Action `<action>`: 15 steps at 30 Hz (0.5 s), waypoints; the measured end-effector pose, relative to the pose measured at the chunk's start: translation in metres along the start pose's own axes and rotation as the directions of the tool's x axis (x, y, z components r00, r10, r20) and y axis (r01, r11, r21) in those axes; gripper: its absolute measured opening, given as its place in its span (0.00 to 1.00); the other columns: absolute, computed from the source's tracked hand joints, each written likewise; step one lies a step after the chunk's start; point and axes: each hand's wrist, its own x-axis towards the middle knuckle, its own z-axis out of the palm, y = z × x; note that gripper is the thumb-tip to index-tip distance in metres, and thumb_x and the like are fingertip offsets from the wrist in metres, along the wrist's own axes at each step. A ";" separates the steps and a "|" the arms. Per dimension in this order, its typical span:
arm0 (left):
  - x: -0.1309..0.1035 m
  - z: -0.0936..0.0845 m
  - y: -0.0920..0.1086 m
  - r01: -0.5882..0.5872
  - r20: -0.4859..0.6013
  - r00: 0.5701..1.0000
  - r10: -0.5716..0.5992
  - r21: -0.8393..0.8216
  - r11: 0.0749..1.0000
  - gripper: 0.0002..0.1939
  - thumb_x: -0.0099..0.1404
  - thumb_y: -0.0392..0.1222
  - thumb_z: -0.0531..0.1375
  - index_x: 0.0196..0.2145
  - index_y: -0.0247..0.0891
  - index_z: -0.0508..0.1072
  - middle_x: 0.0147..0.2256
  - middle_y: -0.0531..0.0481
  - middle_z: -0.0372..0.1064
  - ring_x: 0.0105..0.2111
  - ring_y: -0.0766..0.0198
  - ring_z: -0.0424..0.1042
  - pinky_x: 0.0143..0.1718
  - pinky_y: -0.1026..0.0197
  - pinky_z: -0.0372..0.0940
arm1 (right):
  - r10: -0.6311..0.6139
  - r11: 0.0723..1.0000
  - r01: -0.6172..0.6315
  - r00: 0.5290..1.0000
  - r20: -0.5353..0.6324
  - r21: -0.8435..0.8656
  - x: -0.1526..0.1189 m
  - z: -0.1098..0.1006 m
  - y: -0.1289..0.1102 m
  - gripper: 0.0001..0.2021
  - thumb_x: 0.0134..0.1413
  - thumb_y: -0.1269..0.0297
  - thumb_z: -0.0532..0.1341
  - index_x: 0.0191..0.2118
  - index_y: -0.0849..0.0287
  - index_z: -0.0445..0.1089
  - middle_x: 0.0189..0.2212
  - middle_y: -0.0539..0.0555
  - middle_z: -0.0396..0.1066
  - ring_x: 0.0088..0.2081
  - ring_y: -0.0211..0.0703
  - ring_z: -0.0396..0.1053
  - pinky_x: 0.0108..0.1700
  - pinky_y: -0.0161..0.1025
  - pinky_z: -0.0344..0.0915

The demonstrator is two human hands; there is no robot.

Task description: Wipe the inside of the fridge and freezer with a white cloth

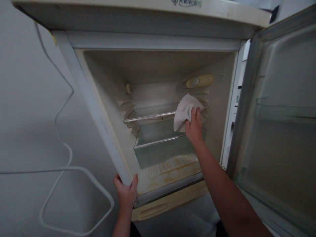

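An old refrigerator (95,108) stands open before me, its inside stained yellow-brown at the bottom. My right hand (194,125) reaches inside and holds a white cloth (184,110) near the right wall, over the right end of the upper glass shelf (150,117). Below that shelf is a clear drawer (163,152). At the lower left, my left hand (126,191) grips the front edge of the fridge frame, thumb and fingers on either side of it.
The open fridge door (283,108) fills the right side. A white cable (93,180) loops along the wall at the left. A yellowed lamp cover (203,81) sits at the upper right inside, and a lower yellowed front (170,199) lies under the compartment.
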 end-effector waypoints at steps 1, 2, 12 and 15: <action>0.000 0.000 -0.002 0.000 0.005 1.000 0.000 -0.007 1.000 0.37 0.47 0.57 0.69 0.50 0.38 0.62 0.43 0.43 0.67 0.42 0.51 0.72 0.48 0.47 0.70 | -0.011 0.997 0.010 1.000 0.019 0.072 -0.008 0.003 -0.005 0.34 0.63 0.66 0.48 0.74 0.63 0.48 0.75 0.64 0.39 0.75 0.55 0.39 0.71 0.61 0.51; 0.000 0.000 -0.004 -0.002 0.008 1.000 0.002 -0.011 1.000 0.38 0.47 0.57 0.68 0.50 0.37 0.62 0.44 0.42 0.67 0.43 0.51 0.72 0.48 0.47 0.70 | -0.027 0.988 0.020 0.999 0.041 0.155 -0.017 0.007 -0.011 0.33 0.63 0.66 0.48 0.73 0.62 0.51 0.75 0.63 0.40 0.75 0.53 0.40 0.72 0.60 0.49; 0.003 0.001 -0.013 -0.091 -0.029 0.996 0.090 -0.012 0.996 0.34 0.48 0.56 0.69 0.48 0.39 0.63 0.41 0.46 0.68 0.40 0.54 0.72 0.44 0.51 0.71 | -0.238 0.401 -0.372 0.840 0.487 0.837 -0.117 0.049 -0.155 0.37 0.69 0.41 0.47 0.73 0.61 0.53 0.73 0.59 0.49 0.75 0.46 0.45 0.75 0.48 0.43; 0.004 0.001 -0.014 -0.093 -0.028 0.995 0.093 -0.012 0.996 0.35 0.47 0.59 0.68 0.47 0.38 0.64 0.39 0.46 0.67 0.37 0.53 0.72 0.42 0.49 0.71 | -0.269 0.332 -0.428 0.811 0.519 0.841 -0.122 0.059 -0.203 0.41 0.68 0.36 0.44 0.74 0.62 0.50 0.74 0.57 0.47 0.75 0.44 0.43 0.76 0.46 0.40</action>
